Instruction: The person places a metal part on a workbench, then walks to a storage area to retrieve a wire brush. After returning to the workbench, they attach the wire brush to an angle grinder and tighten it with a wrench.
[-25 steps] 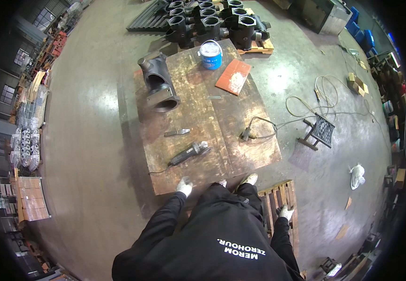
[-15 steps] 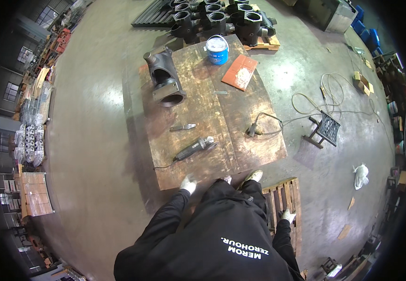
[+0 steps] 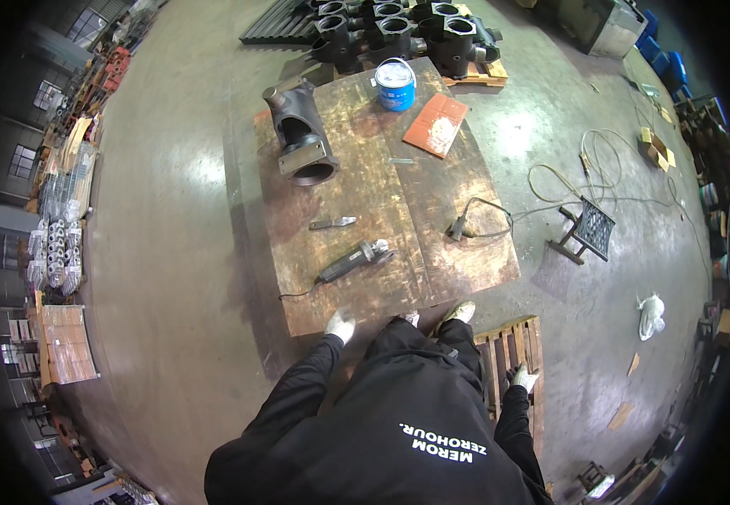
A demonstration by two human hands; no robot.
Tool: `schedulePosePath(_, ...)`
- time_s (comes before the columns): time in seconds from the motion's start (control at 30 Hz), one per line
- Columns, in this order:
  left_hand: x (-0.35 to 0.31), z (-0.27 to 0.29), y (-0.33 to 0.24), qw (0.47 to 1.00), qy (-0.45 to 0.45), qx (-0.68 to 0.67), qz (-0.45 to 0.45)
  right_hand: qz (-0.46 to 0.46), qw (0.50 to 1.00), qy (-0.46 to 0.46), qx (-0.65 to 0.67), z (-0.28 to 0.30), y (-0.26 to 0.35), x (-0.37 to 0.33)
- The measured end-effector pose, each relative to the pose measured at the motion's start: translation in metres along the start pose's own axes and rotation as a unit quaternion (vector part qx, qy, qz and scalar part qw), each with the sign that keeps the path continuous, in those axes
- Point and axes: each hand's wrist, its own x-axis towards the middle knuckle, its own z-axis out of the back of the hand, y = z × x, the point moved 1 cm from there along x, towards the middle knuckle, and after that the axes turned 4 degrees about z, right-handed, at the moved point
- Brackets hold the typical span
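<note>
The gloved left hand [image 3: 341,325] is seen at the near edge of the worn table [image 3: 365,194]; whether its fingers are apart or closed cannot be told. The gloved right hand [image 3: 522,379] is seen over the wooden pallet [image 3: 536,345], and its grip cannot be made out either. The angle grinder [image 3: 346,264] is laid on the table, just beyond the left hand, and a flat metal tool [image 3: 333,223] is placed behind it
</note>
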Motion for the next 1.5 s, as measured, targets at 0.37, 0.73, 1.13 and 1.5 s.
schedulePosePath(0.37,-0.018,0.005,-0.011,0.999,-0.013,0.028,-0.016,-0.007,1.0,0.003,0.009,-0.004,0.013,-0.013)
schedulePosePath(0.73,-0.001,-0.011,0.025,0.998,-0.027,0.055,-0.016,-0.011,1.0,0.005,0.025,-0.006,0.017,-0.022)
schedulePosePath(1.13,-0.01,-0.008,0.017,0.998,-0.013,0.065,0.004,-0.009,1.0,0.014,0.023,-0.009,0.019,-0.026)
schedulePosePath(1.5,-0.008,-0.007,0.016,0.999,-0.02,0.045,0.0,0.004,1.0,0.015,0.002,-0.01,0.017,-0.023)
